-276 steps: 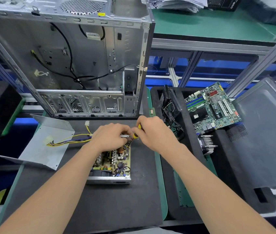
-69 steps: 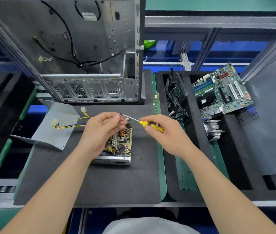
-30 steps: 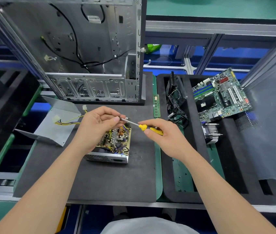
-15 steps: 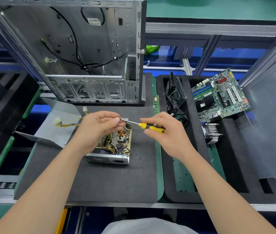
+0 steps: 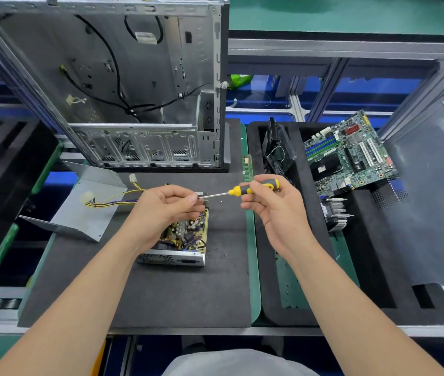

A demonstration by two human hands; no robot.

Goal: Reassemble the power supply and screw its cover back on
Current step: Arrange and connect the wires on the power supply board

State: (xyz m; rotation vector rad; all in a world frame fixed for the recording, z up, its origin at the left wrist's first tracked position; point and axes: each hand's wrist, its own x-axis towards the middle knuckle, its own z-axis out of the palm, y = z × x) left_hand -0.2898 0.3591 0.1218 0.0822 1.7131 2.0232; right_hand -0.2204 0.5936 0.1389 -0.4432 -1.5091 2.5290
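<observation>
Cover [image 5: 90, 210] off, lying left of left hand [image 5: 165, 208]; supply [image 5: 188, 240] open beneath it. Right hand [image 5: 272, 213] grips screwdriver [image 5: 253, 188]; left pinches its tip. Closing, screwing remain.

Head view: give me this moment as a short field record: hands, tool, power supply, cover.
left hand: above the power supply, fingers curled at the screwdriver tip; any screw too small to see
right hand: grips the screwdriver handle
power supply: open, circuit board exposed, on the black mat
cover: off, lying left of the power supply
backdrop: computer case behind, motherboard to the right
</observation>
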